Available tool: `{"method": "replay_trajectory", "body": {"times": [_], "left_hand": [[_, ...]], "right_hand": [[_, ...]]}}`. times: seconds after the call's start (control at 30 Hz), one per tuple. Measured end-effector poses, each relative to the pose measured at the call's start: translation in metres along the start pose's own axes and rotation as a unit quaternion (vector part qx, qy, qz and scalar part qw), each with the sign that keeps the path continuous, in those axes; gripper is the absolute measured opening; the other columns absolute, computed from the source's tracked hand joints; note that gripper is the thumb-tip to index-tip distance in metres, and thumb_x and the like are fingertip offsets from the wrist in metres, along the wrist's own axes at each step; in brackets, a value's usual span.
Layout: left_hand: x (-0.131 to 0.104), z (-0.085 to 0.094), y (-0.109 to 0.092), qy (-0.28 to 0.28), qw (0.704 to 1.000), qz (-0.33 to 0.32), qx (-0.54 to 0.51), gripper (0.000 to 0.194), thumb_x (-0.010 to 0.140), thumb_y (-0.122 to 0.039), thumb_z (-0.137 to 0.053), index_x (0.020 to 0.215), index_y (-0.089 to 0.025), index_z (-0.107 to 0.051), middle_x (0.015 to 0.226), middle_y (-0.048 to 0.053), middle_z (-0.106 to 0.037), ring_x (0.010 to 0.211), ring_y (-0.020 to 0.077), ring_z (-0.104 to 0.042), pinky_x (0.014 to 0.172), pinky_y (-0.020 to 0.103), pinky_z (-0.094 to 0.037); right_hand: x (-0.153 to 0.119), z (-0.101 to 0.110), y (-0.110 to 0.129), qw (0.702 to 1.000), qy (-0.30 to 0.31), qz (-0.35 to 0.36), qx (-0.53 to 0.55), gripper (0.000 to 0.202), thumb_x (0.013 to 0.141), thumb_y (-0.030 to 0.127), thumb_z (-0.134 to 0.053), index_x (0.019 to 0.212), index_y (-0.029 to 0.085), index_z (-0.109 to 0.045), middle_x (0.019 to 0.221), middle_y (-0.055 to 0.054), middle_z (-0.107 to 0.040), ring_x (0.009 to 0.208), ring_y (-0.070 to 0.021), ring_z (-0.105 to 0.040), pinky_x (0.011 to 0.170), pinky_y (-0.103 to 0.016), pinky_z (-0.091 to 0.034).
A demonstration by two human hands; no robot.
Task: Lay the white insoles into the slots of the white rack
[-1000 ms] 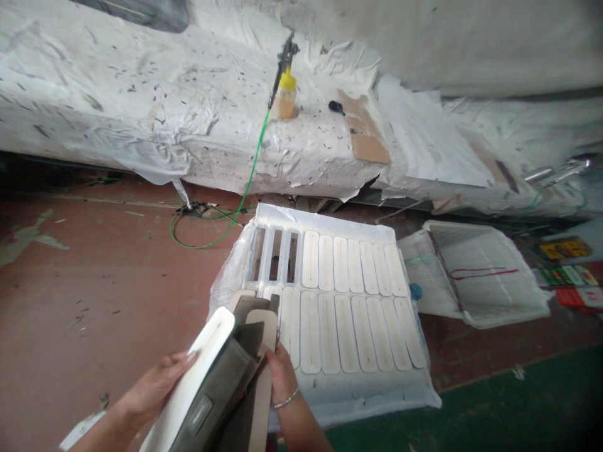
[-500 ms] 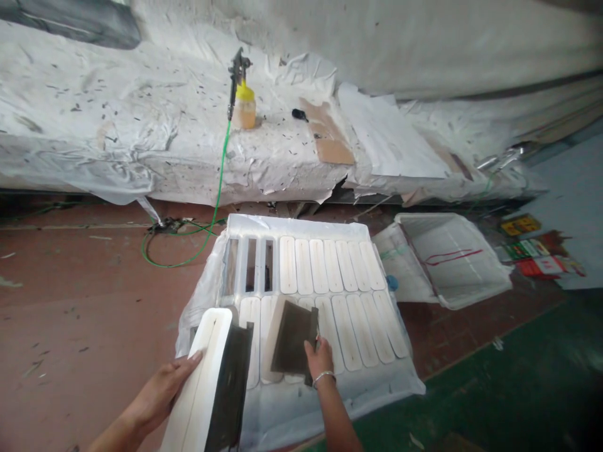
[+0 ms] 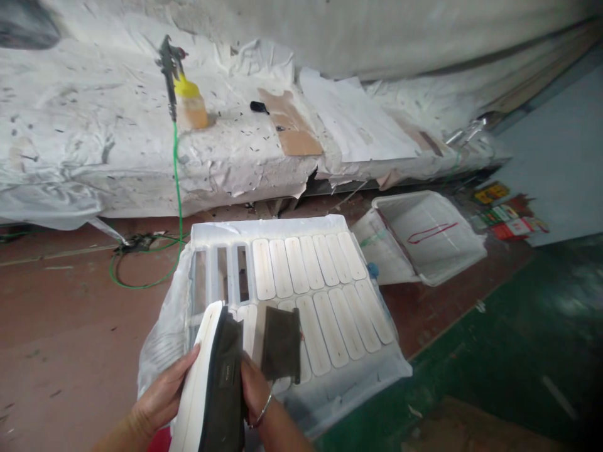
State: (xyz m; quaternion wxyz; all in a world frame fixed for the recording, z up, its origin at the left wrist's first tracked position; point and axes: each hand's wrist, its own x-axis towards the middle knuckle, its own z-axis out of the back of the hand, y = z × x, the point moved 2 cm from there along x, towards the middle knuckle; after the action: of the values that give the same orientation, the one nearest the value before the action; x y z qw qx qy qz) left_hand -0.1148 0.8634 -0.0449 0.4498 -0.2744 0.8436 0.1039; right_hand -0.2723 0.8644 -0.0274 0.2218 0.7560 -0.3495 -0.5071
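In front of me is a long box-like piece with a white round-ended face (image 3: 196, 386) and a dark brown side (image 3: 225, 383), tilted, its near end cut off by the frame. My left hand (image 3: 164, 392) grips its white edge, fingers on top. On the brown side, my right hand (image 3: 257, 386) is closed against it, its fingertips partly hidden. A dark brown flat piece (image 3: 281, 344) lies just beyond my right hand, on the white slotted rack (image 3: 268, 227). Rows of long white round-ended pieces (image 3: 315, 336) fill much of that rack; several slots at its far left hold none.
Behind the rack runs a bench (image 3: 136, 163) covered in white sheeting. On it stand a spray gun (image 3: 168, 78) with a yellow-capped bottle (image 3: 192, 103), and cardboard (image 3: 294, 129). A green hose (image 3: 177, 182) drops to the floor. A white bin (image 3: 436, 242) stands right of the rack.
My right hand has let go of the dark brown flat piece, leaving it on the rack, and moved left onto the box-like piece in my left hand. The view has shifted right.
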Motion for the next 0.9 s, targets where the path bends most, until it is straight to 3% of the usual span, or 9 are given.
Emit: {"method": "replay_trajectory", "body": {"times": [0.07, 0.17, 0.33, 0.4, 0.47, 0.53, 0.63, 0.77, 0.9], "left_hand": [[0.011, -0.006, -0.008, 0.009, 0.999, 0.022, 0.033, 0.051, 0.08, -0.04, -0.062, 0.12, -0.009, -0.054, 0.091, 0.013, -0.069, 0.089, 0.0292, -0.065, 0.082, 0.041, -0.052], [0.032, -0.023, -0.023, 0.026, 0.992, 0.012, 0.119, 0.047, 0.079, -0.046, -0.062, 0.112, -0.013, -0.059, 0.09, 0.01, -0.069, 0.084, 0.0245, -0.065, 0.074, 0.034, -0.053], [0.062, -0.058, -0.046, 0.01, 0.948, -0.046, 0.315, 0.039, 0.075, -0.052, -0.064, 0.075, -0.013, -0.063, 0.069, 0.003, -0.065, 0.06, 0.0127, -0.057, 0.054, 0.019, -0.044], [0.068, -0.07, -0.054, 0.038, 0.949, -0.048, 0.31, 0.041, 0.076, -0.054, -0.061, 0.075, -0.013, -0.063, 0.061, 0.002, -0.062, 0.056, 0.0129, -0.055, 0.053, 0.021, -0.043], [0.072, -0.077, -0.066, 0.057, 0.968, -0.055, 0.237, 0.038, 0.077, -0.051, -0.063, 0.087, -0.014, -0.063, 0.067, 0.003, -0.065, 0.062, 0.0159, -0.059, 0.058, 0.024, -0.046], [0.077, -0.079, -0.087, 0.05, 0.982, -0.077, 0.165, 0.039, 0.075, -0.046, -0.066, 0.099, -0.015, -0.06, 0.079, 0.005, -0.068, 0.07, 0.0188, -0.061, 0.061, 0.026, -0.047], [0.091, -0.082, -0.131, 0.01, 0.98, -0.136, 0.145, 0.04, 0.074, -0.043, -0.067, 0.102, -0.015, -0.059, 0.084, 0.006, -0.068, 0.071, 0.0196, -0.062, 0.059, 0.026, -0.047], [0.12, -0.102, -0.189, -0.012, 0.941, -0.246, 0.233, 0.045, 0.075, -0.049, -0.064, 0.102, -0.015, -0.059, 0.078, 0.004, -0.066, 0.062, 0.0179, -0.059, 0.054, 0.025, -0.044], [0.145, -0.121, -0.213, -0.067, 0.869, -0.384, 0.304, 0.051, 0.078, -0.057, -0.055, 0.1, -0.01, -0.06, 0.071, 0.004, -0.063, 0.067, 0.0186, -0.058, 0.057, 0.024, -0.043]], "right_hand": [[0.011, 0.009, -0.002, 0.998, -0.035, -0.024, 0.042, 0.043, 0.081, 0.05, -0.052, 0.108, 0.016, -0.059, 0.096, -0.006, -0.069, 0.091, -0.0206, -0.064, 0.088, -0.039, -0.048], [0.027, 0.041, -0.001, 0.982, -0.159, 0.016, -0.1, 0.043, 0.076, 0.04, -0.057, 0.109, 0.013, -0.057, 0.102, -0.01, -0.068, 0.094, -0.0223, -0.063, 0.089, -0.039, -0.047], [0.022, 0.09, 0.024, 0.828, -0.409, 0.066, -0.379, 0.062, 0.079, 0.043, -0.045, 0.125, 0.001, -0.046, 0.131, -0.024, -0.047, 0.123, -0.0311, -0.044, 0.106, -0.048, -0.033], [0.022, 0.078, 0.038, 0.826, -0.39, 0.062, -0.403, 0.06, 0.084, 0.048, -0.039, 0.125, 0.005, -0.049, 0.13, -0.021, -0.049, 0.124, -0.03, -0.043, 0.106, -0.047, -0.032], [0.032, 0.051, 0.051, 0.871, -0.297, 0.063, -0.386, 0.054, 0.086, 0.045, -0.039, 0.128, 0.012, -0.047, 0.13, -0.015, -0.051, 0.12, -0.0249, -0.048, 0.104, -0.042, -0.037], [0.055, 0.02, 0.064, 0.91, -0.201, 0.075, -0.355, 0.052, 0.083, 0.038, -0.049, 0.131, 0.018, -0.043, 0.127, -0.01, -0.055, 0.115, -0.0207, -0.053, 0.099, -0.035, -0.043], [0.105, -0.005, 0.083, 0.921, -0.159, 0.087, -0.346, 0.06, 0.07, 0.031, -0.066, 0.125, 0.022, -0.045, 0.114, -0.005, -0.062, 0.101, -0.0202, -0.06, 0.089, -0.034, -0.05], [0.174, -0.002, 0.112, 0.868, -0.182, 0.132, -0.443, 0.087, 0.059, 0.045, -0.073, 0.133, 0.017, -0.036, 0.121, -0.012, -0.057, 0.107, -0.0288, -0.057, 0.088, -0.044, -0.049], [0.213, 0.004, 0.133, 0.806, -0.224, 0.175, -0.52, 0.118, 0.055, 0.045, -0.075, 0.146, 0.012, -0.006, 0.143, -0.02, -0.029, 0.127, -0.0358, -0.038, 0.097, -0.05, -0.042]]}}
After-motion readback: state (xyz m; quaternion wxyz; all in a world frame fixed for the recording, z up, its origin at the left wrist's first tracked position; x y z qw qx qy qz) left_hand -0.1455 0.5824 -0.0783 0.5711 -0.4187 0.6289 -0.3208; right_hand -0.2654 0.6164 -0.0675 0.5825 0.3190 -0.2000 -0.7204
